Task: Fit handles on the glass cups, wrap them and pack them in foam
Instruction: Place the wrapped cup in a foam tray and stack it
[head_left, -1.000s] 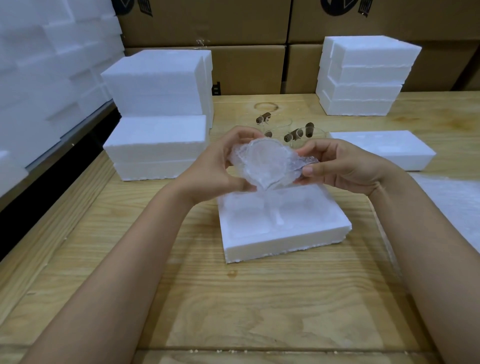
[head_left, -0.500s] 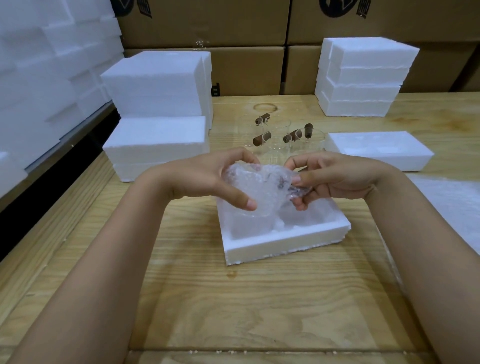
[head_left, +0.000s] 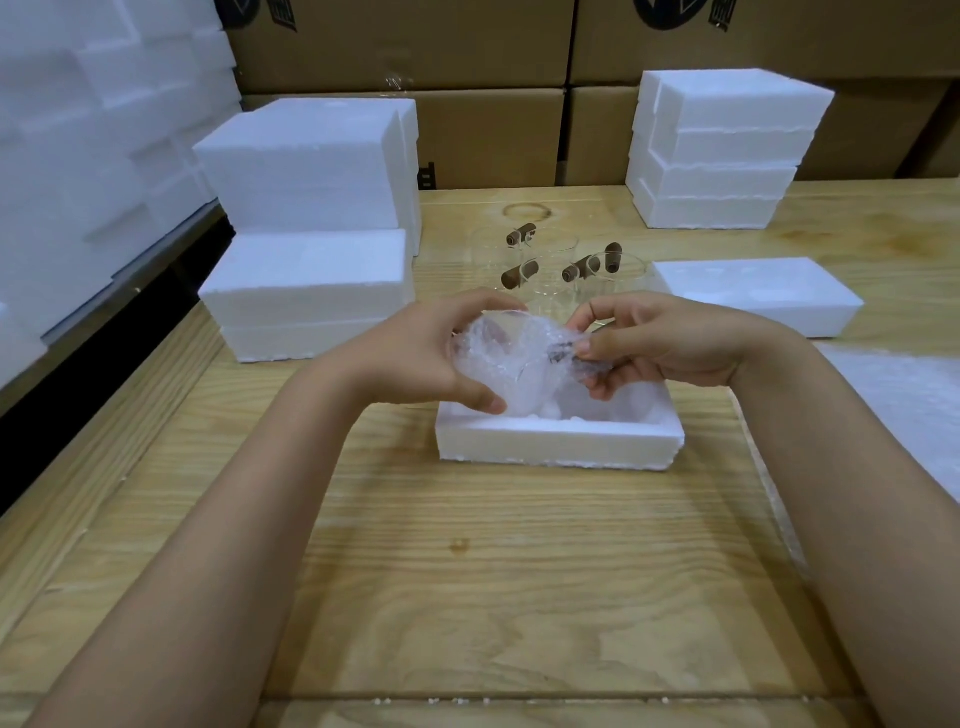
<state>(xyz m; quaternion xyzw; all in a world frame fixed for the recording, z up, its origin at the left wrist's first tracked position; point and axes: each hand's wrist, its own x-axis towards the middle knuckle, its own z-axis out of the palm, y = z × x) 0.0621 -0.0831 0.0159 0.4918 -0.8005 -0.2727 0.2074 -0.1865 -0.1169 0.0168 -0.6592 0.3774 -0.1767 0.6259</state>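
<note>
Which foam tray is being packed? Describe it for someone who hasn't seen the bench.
On the wooden table, look mid-bench, under the left hand and right hand holding the bubble-wrapped cup. The open foam tray lies there, nearest the person. Unlike the second tray farther right and the foam stacks behind, it alone has a cup held over it.

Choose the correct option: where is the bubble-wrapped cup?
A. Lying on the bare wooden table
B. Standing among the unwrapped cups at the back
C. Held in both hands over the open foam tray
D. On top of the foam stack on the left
C: the left hand and the right hand both grip the wrapped cup over the open foam tray.
</note>
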